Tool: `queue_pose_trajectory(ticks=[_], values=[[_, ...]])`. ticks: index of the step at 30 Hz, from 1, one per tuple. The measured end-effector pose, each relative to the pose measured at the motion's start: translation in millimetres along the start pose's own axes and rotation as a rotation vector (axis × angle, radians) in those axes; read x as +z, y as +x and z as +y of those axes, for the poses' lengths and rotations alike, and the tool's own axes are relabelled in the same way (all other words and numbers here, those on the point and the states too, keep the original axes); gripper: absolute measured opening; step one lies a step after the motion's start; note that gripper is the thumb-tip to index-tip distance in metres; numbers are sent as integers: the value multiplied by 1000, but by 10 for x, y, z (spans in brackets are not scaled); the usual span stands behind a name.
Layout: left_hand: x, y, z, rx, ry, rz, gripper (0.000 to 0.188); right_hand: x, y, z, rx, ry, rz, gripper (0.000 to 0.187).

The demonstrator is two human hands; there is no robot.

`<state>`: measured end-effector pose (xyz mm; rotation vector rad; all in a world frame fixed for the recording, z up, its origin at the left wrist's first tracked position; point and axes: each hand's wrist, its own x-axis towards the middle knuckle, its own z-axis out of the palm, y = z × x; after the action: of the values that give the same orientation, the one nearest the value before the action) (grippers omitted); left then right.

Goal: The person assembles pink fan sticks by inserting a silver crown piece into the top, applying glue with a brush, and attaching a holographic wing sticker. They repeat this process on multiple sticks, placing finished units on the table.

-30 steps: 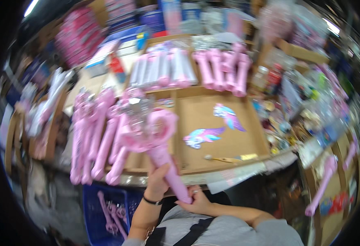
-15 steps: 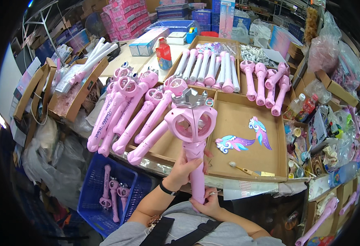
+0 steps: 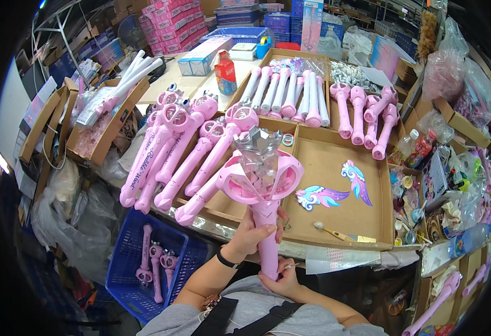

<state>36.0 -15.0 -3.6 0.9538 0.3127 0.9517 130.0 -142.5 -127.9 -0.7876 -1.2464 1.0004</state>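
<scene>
I hold a pink toy wand [image 3: 265,187] upright in front of me. It has a ring-shaped head and a clear crown-like top. My left hand [image 3: 251,234] wraps the handle at mid height; a dark band sits on that wrist. My right hand [image 3: 282,277] grips the handle's lower end. Just behind the wand lies a shallow cardboard tray [image 3: 335,224] with two colourful wing stickers [image 3: 335,187] and a small brush [image 3: 328,231].
Several finished pink wands [image 3: 178,157] lie fanned on the left of the table. Pink and white handles [image 3: 312,98] fill trays farther back. A blue basket [image 3: 145,263] with wands stands on the floor at left. Boxes, bags and bottles crowd the right side.
The view has swung to the right and steadied. The wand stays upright in both hands, now closer to the middle of the picture.
</scene>
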Motion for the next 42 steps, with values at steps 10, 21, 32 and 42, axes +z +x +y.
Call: queue_pose_trajectory(ticks=[10, 21, 32, 42], values=[[-66, 290, 315, 122, -7, 48, 99, 53, 34, -95, 43, 95, -53, 54], [-48, 55, 47, -15, 8, -11, 66, 61, 111, -94, -32, -62, 35, 54], [-139, 258, 468, 137, -15, 225, 90, -151, 434, -469, 177, -403, -43, 13], [-197, 201, 387, 129, 56, 254, 92, -103, 1507, -1559, -223, -999, -27, 13]])
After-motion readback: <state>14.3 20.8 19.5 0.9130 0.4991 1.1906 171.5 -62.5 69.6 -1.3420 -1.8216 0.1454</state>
